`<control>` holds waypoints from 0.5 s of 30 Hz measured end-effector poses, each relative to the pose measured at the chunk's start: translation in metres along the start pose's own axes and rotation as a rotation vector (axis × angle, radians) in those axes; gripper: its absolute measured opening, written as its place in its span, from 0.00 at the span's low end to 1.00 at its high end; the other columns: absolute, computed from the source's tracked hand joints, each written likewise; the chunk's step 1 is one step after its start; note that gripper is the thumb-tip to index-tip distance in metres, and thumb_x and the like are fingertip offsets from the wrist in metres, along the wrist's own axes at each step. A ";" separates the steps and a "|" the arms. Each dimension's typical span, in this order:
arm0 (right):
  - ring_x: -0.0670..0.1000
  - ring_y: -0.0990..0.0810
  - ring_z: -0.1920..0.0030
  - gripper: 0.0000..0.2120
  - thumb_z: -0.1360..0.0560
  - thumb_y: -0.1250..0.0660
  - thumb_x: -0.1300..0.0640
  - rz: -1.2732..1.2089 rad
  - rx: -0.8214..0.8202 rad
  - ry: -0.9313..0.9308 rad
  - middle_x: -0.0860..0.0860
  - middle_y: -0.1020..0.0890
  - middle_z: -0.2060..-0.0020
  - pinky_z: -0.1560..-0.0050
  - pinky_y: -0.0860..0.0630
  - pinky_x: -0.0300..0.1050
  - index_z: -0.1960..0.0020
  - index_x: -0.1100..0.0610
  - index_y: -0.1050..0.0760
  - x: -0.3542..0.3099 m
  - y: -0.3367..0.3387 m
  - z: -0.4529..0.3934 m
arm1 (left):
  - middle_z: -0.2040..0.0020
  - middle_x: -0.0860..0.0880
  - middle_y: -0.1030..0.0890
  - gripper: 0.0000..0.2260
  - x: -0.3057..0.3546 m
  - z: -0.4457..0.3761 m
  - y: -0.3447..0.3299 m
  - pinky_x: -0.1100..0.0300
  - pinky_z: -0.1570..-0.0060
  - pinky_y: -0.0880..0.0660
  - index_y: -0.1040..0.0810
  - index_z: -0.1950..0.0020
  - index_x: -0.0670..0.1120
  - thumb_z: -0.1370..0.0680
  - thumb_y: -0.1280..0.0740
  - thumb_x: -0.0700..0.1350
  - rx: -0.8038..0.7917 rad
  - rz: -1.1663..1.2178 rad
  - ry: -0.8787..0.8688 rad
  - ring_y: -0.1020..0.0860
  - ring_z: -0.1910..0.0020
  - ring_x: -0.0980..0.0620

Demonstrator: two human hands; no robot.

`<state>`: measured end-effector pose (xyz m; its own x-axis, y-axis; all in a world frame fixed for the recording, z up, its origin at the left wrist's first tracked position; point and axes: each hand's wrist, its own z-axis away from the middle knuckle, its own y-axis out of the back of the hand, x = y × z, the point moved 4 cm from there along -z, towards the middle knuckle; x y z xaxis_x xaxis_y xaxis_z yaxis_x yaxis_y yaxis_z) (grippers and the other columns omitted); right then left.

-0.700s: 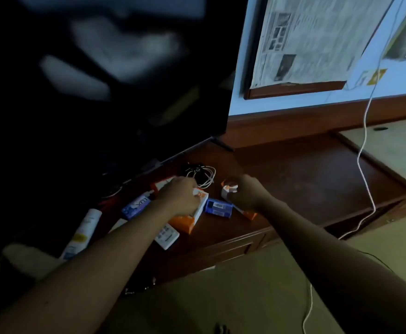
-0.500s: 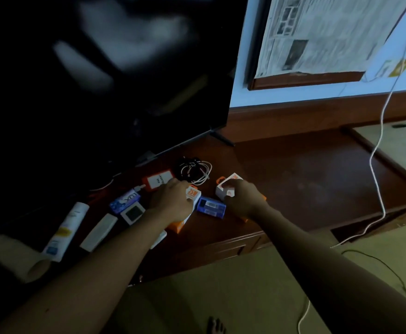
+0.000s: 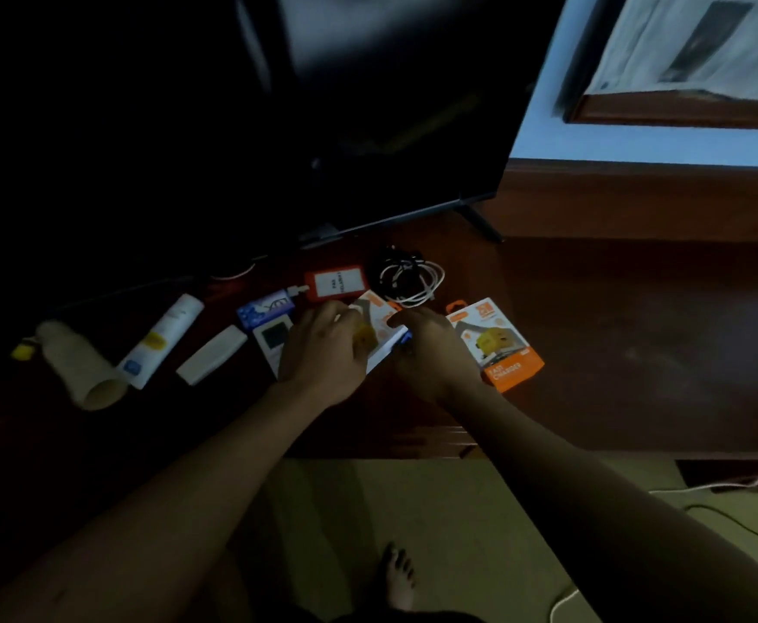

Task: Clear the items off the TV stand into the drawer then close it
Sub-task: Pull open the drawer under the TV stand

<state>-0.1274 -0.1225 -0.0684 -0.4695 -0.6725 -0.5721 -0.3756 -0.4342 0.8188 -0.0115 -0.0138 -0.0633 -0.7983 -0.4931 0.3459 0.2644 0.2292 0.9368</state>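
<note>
The left hand (image 3: pixel 323 348) grips a charger box (image 3: pixel 379 328); at its 3 o'clock, the right hand (image 3: pixel 431 353) curls over a small blue box (image 3: pixel 406 338), hold unclear.

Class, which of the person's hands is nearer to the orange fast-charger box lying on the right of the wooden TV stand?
Right. The right hand lies right beside the orange fast-charger box, at its left edge; the left hand is farther left, on another box.

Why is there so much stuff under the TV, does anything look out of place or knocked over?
Nothing looks spilled or broken, just cluttered. A white tube and a cardboard roll lie on their sides at the left of the stand, and a white cable sits in a loose tangle. Both hands are on the boxes.
</note>
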 end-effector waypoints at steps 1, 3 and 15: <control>0.55 0.24 0.42 0.19 0.28 0.33 0.60 0.005 -0.008 -0.002 0.54 0.22 0.39 0.46 0.23 0.52 0.37 0.55 0.24 -0.003 -0.006 0.003 | 0.35 0.48 0.27 0.17 -0.004 0.006 0.001 0.48 0.40 0.27 0.24 0.35 0.46 0.23 0.32 0.47 0.006 -0.011 0.002 0.28 0.36 0.44; 0.55 0.25 0.39 0.18 0.26 0.33 0.58 0.022 -0.008 -0.012 0.54 0.23 0.38 0.45 0.23 0.54 0.36 0.55 0.24 -0.005 -0.017 0.011 | 0.35 0.48 0.27 0.16 -0.014 0.020 0.001 0.48 0.41 0.26 0.24 0.37 0.47 0.23 0.32 0.47 0.013 -0.021 0.011 0.28 0.37 0.44; 0.57 0.36 0.30 0.25 0.23 0.37 0.47 0.231 -0.160 -0.041 0.52 0.32 0.30 0.32 0.33 0.55 0.27 0.49 0.32 -0.022 -0.090 0.075 | 0.42 0.48 0.24 0.13 -0.056 0.108 -0.034 0.53 0.47 0.24 0.22 0.42 0.49 0.27 0.29 0.44 -0.017 -0.044 -0.053 0.26 0.42 0.47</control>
<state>-0.1434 -0.0240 -0.1331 -0.5608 -0.7414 -0.3684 -0.1258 -0.3635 0.9230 -0.0343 0.0971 -0.1203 -0.8369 -0.4569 0.3015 0.2373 0.1936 0.9519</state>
